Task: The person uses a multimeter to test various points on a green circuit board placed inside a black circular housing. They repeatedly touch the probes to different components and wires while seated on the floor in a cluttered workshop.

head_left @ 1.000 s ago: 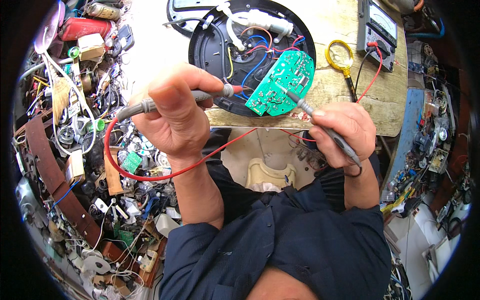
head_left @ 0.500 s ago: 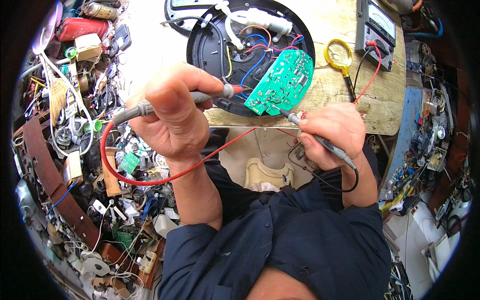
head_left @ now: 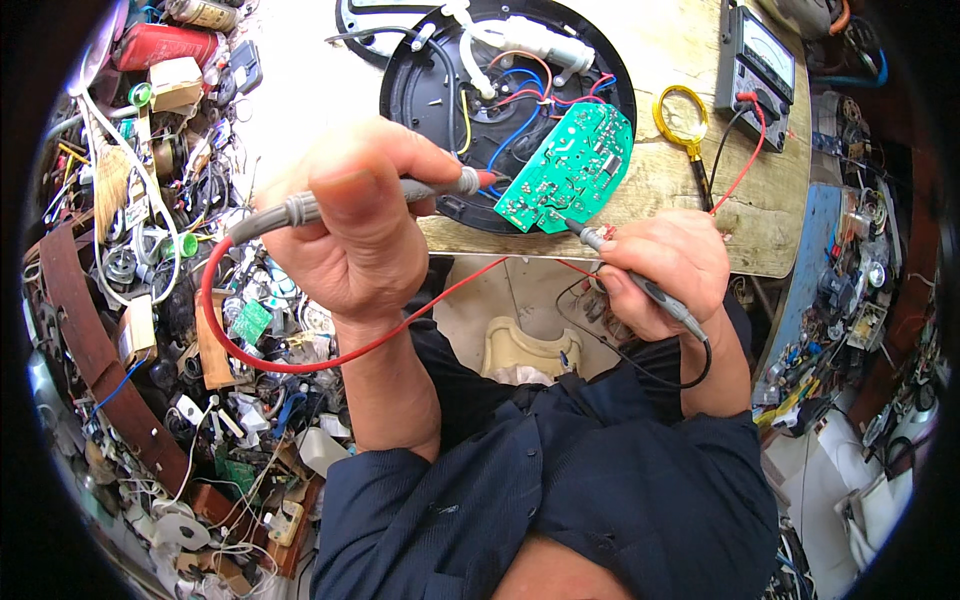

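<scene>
Between thumb and fingers, my left hand (head_left: 350, 230) grips a grey test probe with a red tip (head_left: 440, 188) and a red lead. Its tip points at the left edge of a green circuit board (head_left: 570, 170); whether it touches cannot be told. My right hand (head_left: 668, 270) is closed on a grey test probe with a black lead (head_left: 655, 290). That probe's dark tip reaches the board's lower edge. The board lies tilted over a round black appliance housing (head_left: 400, 110), with wires and a white tubular part (head_left: 535, 50) inside.
An analog multimeter (head_left: 760, 70) with red and black leads plugged in stands at the far right of the wooden table (head_left: 780, 220). Beside it lies a yellow-rimmed magnifying glass (head_left: 680, 115). Heaps of electronic scrap (head_left: 250, 400) crowd the floor at left and right.
Both hands keep their probes in nearly the same places at the board. The whole view has shifted slightly, with the table things a little farther right.
</scene>
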Demonstrator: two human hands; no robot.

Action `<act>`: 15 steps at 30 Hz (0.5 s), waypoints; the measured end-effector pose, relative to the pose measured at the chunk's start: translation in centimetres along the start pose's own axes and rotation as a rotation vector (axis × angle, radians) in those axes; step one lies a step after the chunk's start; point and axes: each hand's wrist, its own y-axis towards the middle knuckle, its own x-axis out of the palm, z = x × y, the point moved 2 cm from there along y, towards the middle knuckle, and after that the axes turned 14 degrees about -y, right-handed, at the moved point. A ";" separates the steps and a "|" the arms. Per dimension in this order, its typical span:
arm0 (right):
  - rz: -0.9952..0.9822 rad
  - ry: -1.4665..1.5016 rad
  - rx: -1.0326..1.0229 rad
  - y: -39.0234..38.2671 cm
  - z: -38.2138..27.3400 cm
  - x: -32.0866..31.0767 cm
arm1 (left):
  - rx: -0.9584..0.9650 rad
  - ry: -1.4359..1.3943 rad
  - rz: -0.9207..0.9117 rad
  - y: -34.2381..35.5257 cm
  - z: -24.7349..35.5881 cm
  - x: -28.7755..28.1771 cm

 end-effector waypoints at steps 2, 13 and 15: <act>-0.006 -0.012 0.003 0.0 0.0 -0.1 | 0.006 -0.004 -0.010 0.0 -0.1 -0.1; -0.002 -0.012 -0.006 0.1 0.1 0.1 | 0.004 -0.002 -0.021 0.1 0.1 -0.1; -0.006 -0.019 -0.010 0.2 0.0 0.0 | 0.006 0.005 -0.019 0.1 0.1 -0.1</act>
